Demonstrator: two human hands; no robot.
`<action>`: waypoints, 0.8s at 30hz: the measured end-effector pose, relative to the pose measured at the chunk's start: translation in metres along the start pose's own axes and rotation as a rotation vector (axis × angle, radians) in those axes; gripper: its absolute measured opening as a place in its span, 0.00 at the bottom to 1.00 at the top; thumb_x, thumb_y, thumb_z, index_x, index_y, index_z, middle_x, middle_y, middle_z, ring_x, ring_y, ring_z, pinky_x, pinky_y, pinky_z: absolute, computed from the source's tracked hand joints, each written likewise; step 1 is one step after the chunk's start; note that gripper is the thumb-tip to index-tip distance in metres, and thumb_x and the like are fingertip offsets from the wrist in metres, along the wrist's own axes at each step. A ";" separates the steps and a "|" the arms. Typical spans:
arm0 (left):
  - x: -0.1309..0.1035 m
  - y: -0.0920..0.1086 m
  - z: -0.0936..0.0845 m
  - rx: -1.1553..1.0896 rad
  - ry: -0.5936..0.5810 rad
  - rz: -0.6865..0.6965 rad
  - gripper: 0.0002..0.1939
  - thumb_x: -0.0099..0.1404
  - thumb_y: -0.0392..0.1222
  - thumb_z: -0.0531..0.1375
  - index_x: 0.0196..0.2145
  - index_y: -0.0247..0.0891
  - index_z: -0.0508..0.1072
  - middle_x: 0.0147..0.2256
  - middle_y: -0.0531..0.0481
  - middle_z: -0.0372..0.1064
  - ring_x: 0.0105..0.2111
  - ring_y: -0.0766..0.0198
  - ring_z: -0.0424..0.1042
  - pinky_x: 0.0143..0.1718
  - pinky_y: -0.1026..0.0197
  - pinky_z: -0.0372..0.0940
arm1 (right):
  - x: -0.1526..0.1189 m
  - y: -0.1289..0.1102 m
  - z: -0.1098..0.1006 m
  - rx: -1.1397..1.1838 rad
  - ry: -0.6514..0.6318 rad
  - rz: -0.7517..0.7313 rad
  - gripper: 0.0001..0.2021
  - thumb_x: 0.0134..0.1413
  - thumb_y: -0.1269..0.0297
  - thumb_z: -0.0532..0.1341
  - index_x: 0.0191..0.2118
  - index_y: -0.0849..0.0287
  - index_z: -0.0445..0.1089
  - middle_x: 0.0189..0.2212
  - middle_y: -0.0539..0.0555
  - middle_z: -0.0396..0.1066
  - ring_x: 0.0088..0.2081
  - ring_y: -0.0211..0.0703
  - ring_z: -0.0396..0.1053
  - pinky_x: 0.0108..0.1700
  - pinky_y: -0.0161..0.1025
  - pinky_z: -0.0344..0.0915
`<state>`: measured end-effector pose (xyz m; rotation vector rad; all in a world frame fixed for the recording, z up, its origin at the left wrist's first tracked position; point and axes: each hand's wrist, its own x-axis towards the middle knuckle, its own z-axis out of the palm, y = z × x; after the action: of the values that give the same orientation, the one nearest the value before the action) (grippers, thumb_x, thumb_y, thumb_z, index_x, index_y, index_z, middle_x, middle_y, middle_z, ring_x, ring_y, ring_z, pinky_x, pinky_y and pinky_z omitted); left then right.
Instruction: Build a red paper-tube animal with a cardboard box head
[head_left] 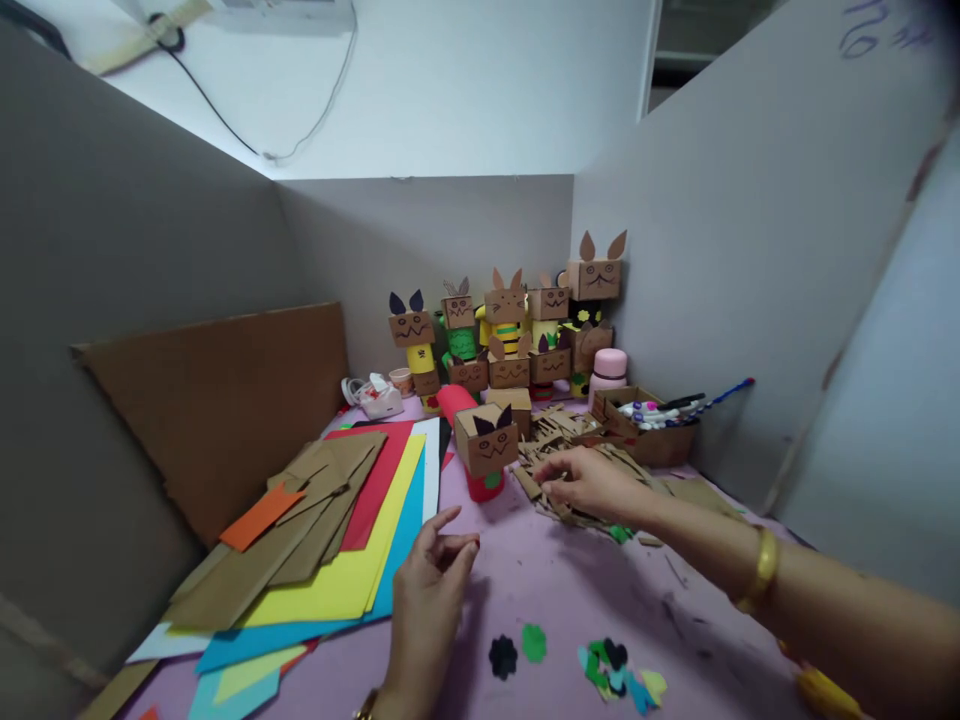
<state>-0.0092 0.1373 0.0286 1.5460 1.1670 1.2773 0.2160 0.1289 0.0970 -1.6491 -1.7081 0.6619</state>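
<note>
A cardboard cat figure (pixel 486 450) stands upright on the pink tabletop, with a box head, dark paper ears, a drawn face and a red body with a green spot. My left hand (pixel 433 600) is in front of it to the left, apart from it, fingers loosely curved and apart with nothing in them. Just right of the figure, my right hand (pixel 589 484) hovers by a heap of cardboard strips (pixel 559 430), fingers bent and no object visible in them. Between my arms lie a black paper flower (pixel 503 657) and a green paper flower (pixel 534 643).
Coloured sheets (pixel 405 500) and cardboard pieces (pixel 315 530) are stacked at left. Several finished figures (pixel 507 305) line the back. A pink bottle (pixel 608 372) stands beside a box of pens (pixel 660 440). Small paper scraps (pixel 619 675) lie in front. Grey partitions (pixel 750 250) enclose the table.
</note>
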 end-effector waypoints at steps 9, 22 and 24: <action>-0.042 0.022 -0.001 -0.477 -0.315 -0.317 0.40 0.44 0.43 0.72 0.52 0.31 0.63 0.22 0.51 0.75 0.24 0.65 0.71 0.28 0.65 0.62 | -0.114 -0.044 0.049 0.406 0.080 -0.025 0.10 0.49 0.57 0.59 0.33 0.55 0.75 0.25 0.51 0.72 0.26 0.41 0.66 0.28 0.37 0.60; -0.058 0.009 -0.016 -1.064 -0.627 -0.648 0.30 0.46 0.38 0.73 0.46 0.32 0.71 0.21 0.54 0.73 0.16 0.75 0.70 0.20 0.77 0.62 | -0.110 -0.024 0.107 0.463 0.098 -0.317 0.09 0.57 0.61 0.59 0.42 0.52 0.74 0.35 0.55 0.72 0.35 0.41 0.71 0.33 0.36 0.67; -0.057 0.001 -0.012 -1.076 -0.739 -0.622 0.30 0.47 0.39 0.73 0.47 0.31 0.70 0.19 0.55 0.72 0.13 0.76 0.68 0.18 0.76 0.61 | -0.111 -0.023 0.106 0.420 0.114 -0.393 0.09 0.57 0.66 0.59 0.43 0.52 0.73 0.37 0.55 0.73 0.35 0.40 0.72 0.33 0.34 0.69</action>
<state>-0.0240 0.0823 0.0178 0.6230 0.2811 0.5905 0.1193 0.0265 0.0325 -1.0084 -1.6134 0.6623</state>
